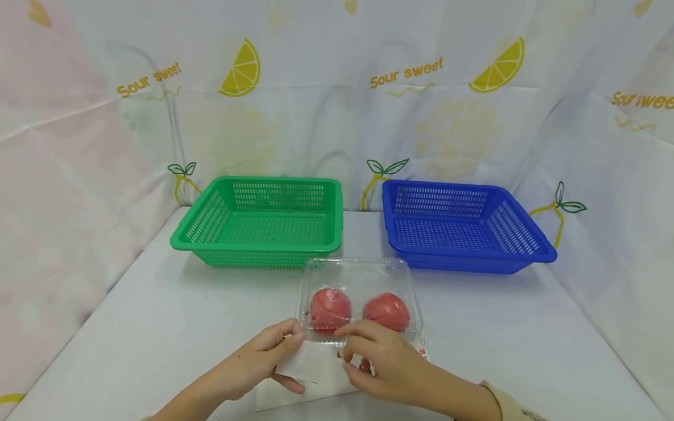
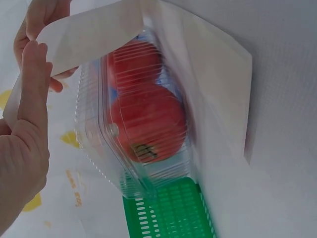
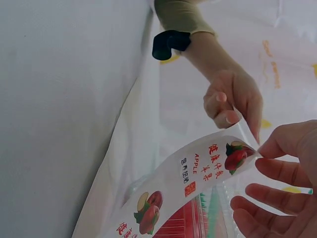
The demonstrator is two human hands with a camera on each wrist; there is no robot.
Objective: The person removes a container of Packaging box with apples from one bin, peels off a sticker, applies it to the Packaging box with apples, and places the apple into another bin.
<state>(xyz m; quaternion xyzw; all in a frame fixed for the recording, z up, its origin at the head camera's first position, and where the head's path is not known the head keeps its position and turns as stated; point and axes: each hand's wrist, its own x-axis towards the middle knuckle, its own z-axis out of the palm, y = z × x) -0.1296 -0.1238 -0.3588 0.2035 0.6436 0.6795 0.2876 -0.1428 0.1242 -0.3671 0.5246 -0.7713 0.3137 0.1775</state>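
Note:
A white label sheet (image 1: 310,359) printed with red apples and the word APPLE bends upward between the two hands. My left hand (image 1: 258,356) pinches its left end, thumb on top. At the other end, the thumb and forefinger of my right hand (image 1: 387,362) pinch a corner by an apple picture (image 3: 237,157); the other fingers are spread. Just beyond the hands is a clear, lidded plastic box (image 1: 358,272) with two round, tomato-like red fruits (image 1: 330,309) inside. One fruit (image 2: 148,121) shows a calyx in the left wrist view. Right fingertips overlap the box's front edge in the head view.
A green basket (image 1: 263,245) stands behind the box to the left, a blue basket (image 1: 468,257) behind it to the right. More white paper (image 1: 279,397) lies under the hands on the white table (image 1: 131,345). A printed cloth (image 1: 316,117) hangs behind.

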